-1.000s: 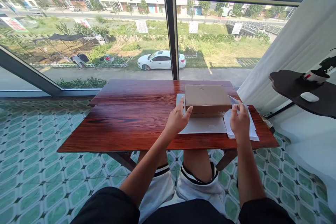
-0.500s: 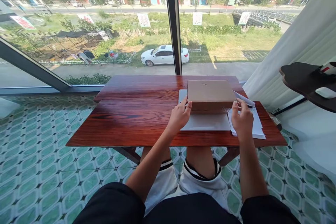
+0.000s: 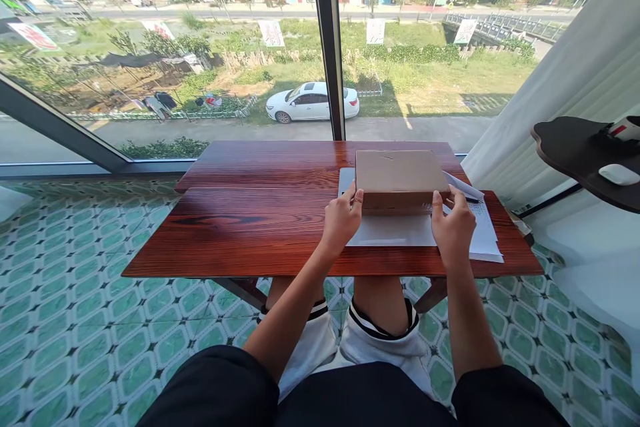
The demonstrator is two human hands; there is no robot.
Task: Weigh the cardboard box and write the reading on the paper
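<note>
A closed brown cardboard box rests on a flat silver-grey sheet-like object, perhaps a closed laptop, at the right part of the table. My left hand grips the box's near left corner, thumb on the front face and fingers round the side. At the near right corner, my right hand holds the box the same way, with its thumb on the front face. White printed papers lie beside the box on the right, partly hidden by my right hand. A dark pen lies on them.
The reddish-brown wooden table stands before a large window. To the right, a dark wavy-edged stand carries a white computer mouse near a white curtain. Green patterned tiles cover the floor.
My right hand has moved left, closing in on the box's right corner. My left hand stays at the left corner. The view has tilted slightly.
</note>
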